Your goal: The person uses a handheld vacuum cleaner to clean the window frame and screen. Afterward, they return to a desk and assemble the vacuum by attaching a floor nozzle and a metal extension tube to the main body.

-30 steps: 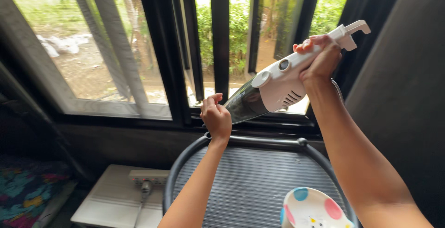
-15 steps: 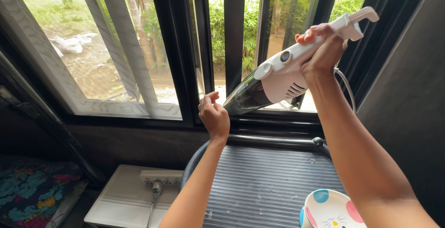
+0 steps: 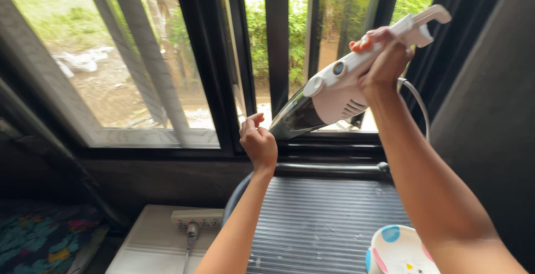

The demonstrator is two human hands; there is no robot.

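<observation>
At the window sill (image 3: 329,140), head view: right hand (image 3: 384,65) is wrapped tight round the vacuum (image 3: 340,93) handle, nozzle angled down onto the track. Left hand (image 3: 258,140) is loosely curled beside the nozzle, holding nothing visible. Judging by that, cleaning is mid-way (debris too small to tell). Count: one vacuum, one power strip (image 3: 196,217), one spotted bowl (image 3: 398,251), two hands.

A black-framed window (image 3: 223,84) gives onto green bushes and bare ground; below it a round ribbed grey surface (image 3: 323,224) carries a white bowl with coloured dots (image 3: 398,251) near its right edge; left of that, a white power strip (image 3: 195,217) lies on a pale low worktop (image 3: 150,249); a floral fabric (image 3: 39,235) fills the lower-left corner.
</observation>
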